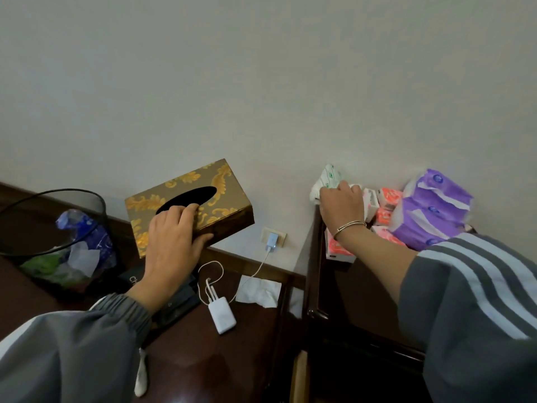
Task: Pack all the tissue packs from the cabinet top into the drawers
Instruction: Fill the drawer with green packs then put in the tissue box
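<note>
Green-and-white tissue pack: it stands against the wall at the far corner of the cabinet top and rises just above the fingers of the right hand. These fingers curl round its lower part, judged a grasp for lifting it away.

To the right of those fingers lie small red-and-white packs in a heap, and beyond them a purple multi-pack. All are on the cabinet top. No open drawer is in view, so packing is judged barely begun.

The left hand grips a gold-patterned tissue box, tilted and apparently lifted off the worktop. Its fingers are pressed together on the lid at the slot, with the thumb under the side. The purpose is uncertain, possibly to clear it aside.

Below that hand are a power bank and a bin.
</note>
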A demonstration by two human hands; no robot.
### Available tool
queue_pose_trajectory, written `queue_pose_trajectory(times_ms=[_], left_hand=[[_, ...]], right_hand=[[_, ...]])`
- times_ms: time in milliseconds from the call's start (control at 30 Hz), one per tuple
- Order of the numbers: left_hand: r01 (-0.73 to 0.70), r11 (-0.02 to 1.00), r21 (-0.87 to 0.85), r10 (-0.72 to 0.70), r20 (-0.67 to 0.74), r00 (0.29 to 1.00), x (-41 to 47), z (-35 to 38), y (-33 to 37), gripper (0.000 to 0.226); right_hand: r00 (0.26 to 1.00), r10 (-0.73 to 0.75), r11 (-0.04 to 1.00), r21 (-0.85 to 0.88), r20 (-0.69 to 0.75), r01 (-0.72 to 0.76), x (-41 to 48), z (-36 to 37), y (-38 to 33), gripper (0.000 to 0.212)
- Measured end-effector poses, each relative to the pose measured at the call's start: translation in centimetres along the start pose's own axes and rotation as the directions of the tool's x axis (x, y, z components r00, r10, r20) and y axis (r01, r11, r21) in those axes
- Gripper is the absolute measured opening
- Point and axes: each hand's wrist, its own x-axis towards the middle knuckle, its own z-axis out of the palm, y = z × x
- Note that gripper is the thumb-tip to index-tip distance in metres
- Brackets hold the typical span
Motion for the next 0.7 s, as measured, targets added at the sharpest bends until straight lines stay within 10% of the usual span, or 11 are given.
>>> queue_pose_trajectory(times_ms=[167, 300, 700], left_hand=[[0.017, 0.998, -0.058, -0.020, -0.048, 0.999, -0.5, -2.0, 2.9, 0.060], [-0.008, 0.989, -0.148, -0.004, -0.079, 0.997, -2.7, -4.4, 6.0, 0.061], [-0.291, 0.906, -0.308, 0.378, 0.275, 0.884, -19.2, -7.3, 13.8, 0.064]], right_hand=[[0.881, 0.149, 0.879, 0.467, -0.450, 0.090, -3.7, -6.3, 2.4, 0.014], [0.847, 0.217, 0.694, 0.687, -0.484, 0.215, -10.9, -10.4, 6.0, 0.010], [0.990, 0.062, 0.445, 0.885, 0.124, -0.139, -39.2, -12.4, 18.9, 0.027]])
